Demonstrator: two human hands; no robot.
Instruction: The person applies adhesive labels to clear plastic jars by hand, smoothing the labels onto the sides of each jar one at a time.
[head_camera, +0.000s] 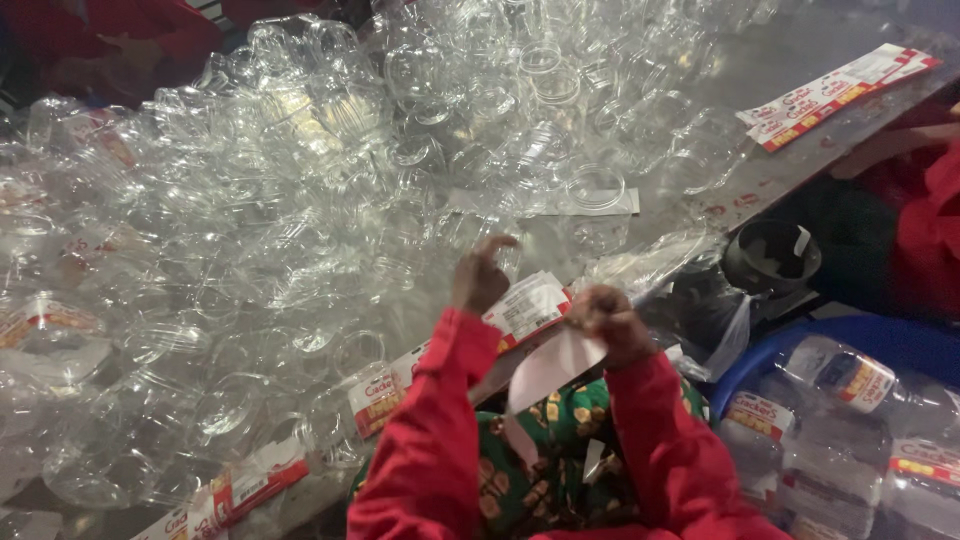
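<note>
A: Obs. 1. Both hands raised at the near table edge. The left hand (480, 275), in a red sleeve, pinches the upper end of a red-and-white printed paper label (530, 305), fingers closed on it, index finger lifted.

B: And the right hand (612, 318)?

A: Clamped on the white backing strip (550, 368), which hangs down over the lap. Judgement: label is being peeled off its backing; peel partly done, since the 2 pieces meet between the hands.

B: What would the next move need?

A: A steady pull apart, and a bare jar within reach. The heap of clear plastic jars (330, 200) covers most of the grey metal table (770, 170).

B: Room to move?

A: Tight. Jars crowd up to the left hand. More loose labels (375, 398) lie along the table's near edge. To the right, a blue tub (760, 355) with labelled jars (850, 375) sits just beside the elbow. Another person's red sleeve (935, 225) is well apart, far right. Open space is only above the lap.
</note>
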